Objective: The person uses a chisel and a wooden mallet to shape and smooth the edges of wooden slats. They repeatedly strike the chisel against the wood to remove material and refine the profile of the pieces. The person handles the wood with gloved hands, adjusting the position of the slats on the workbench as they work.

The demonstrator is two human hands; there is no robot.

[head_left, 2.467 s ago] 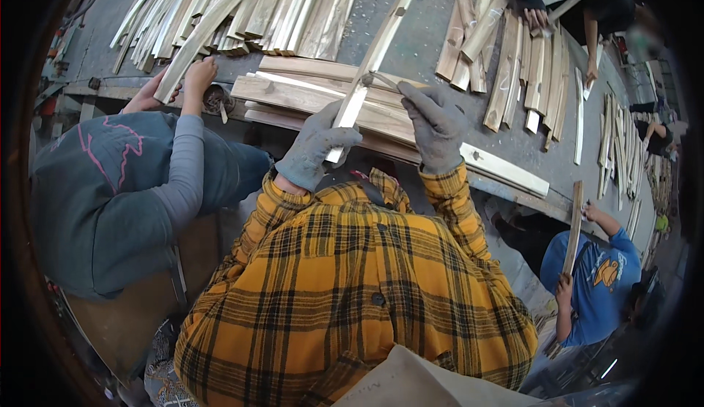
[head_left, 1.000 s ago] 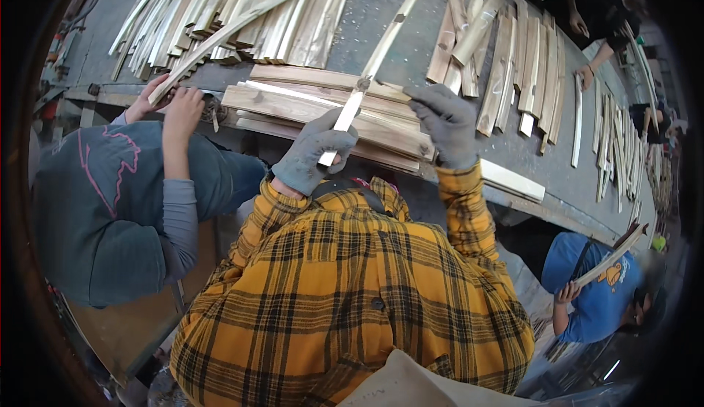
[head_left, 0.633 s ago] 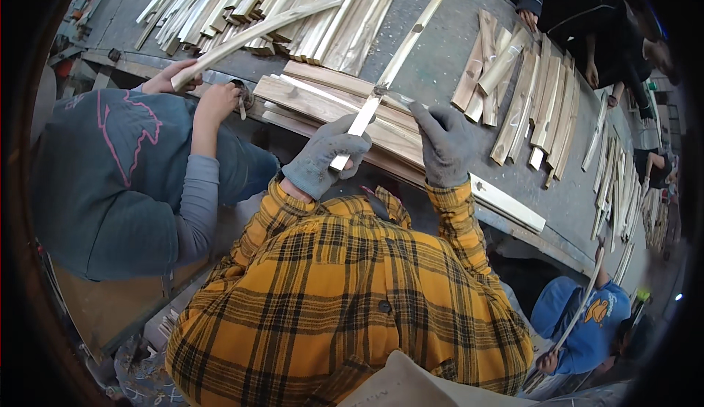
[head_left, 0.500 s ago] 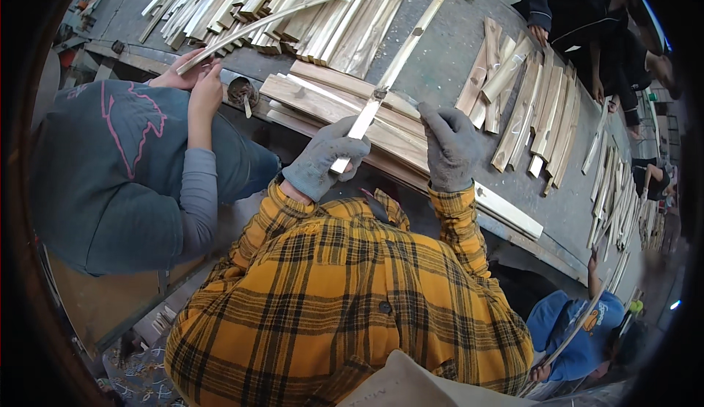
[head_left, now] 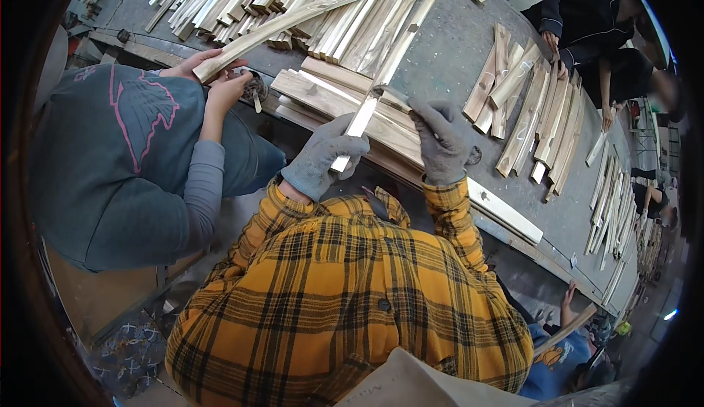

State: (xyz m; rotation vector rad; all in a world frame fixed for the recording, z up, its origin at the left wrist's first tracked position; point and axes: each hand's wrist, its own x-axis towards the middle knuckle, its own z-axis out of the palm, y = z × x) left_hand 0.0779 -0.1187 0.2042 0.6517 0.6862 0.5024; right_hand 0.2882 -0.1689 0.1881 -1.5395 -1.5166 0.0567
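At far left, a co-worker in a dark grey-green shirt [head_left: 110,172] holds a length of wood [head_left: 282,31] above the tabletop [head_left: 447,44]. At centre, the person's gloved left hand [head_left: 323,156] is curled firmly round the near end of a wooden strip [head_left: 396,55], which slants away above stacked boards [head_left: 315,93] and out over the tabletop; whether its far end rests there cannot be told. The strip looks light for its length and stiff, perhaps with a little spring toward the tip. Its smooth faces might slide, though the glove should grip, and the dark patch [head_left: 378,89] partway along could be brittle. The near end seems a sound hold; farther along would likely balance better. Just right, the gloved right hand [head_left: 444,143] is nearly closed, thumb and fingers pinching what appears to be a slim tool [head_left: 400,104] beside that patch. At right, more pieces [head_left: 522,122] lie in a loose row.
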